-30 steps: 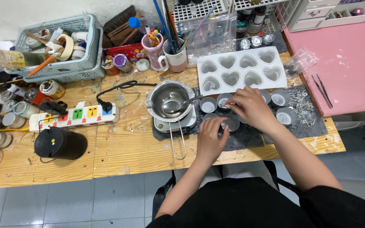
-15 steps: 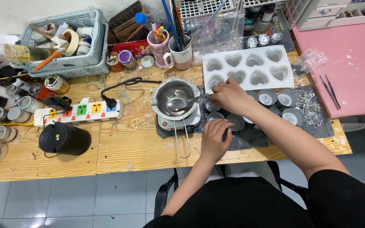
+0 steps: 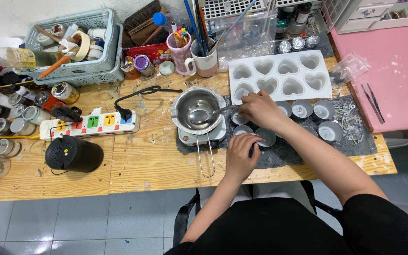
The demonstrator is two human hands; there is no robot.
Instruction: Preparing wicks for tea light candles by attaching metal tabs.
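Both hands sit among small round cups on a dark mat. The right hand point(image 3: 260, 109) curls over one small cup point(image 3: 238, 116), with its fingers bent down on the cup's rim; I cannot tell if they pinch it. The left hand point(image 3: 242, 155) lies just below, fingers curled together, touching the edge of another cup point(image 3: 265, 137). I cannot tell if it holds anything.

Just left of the right hand is a shiny metal pot point(image 3: 197, 109) on a little white heater point(image 3: 199, 135). A spoon point(image 3: 204, 114) lies in the pot, and its handle points toward the right hand. Just above that hand is a white tray with heart-shaped holes point(image 3: 279, 76). More small cups point(image 3: 324, 109) stand to the right of it on the dark mat point(image 3: 284, 151). Far to the left of both hands are a white power strip point(image 3: 90, 124) and a black round box point(image 3: 73, 154).
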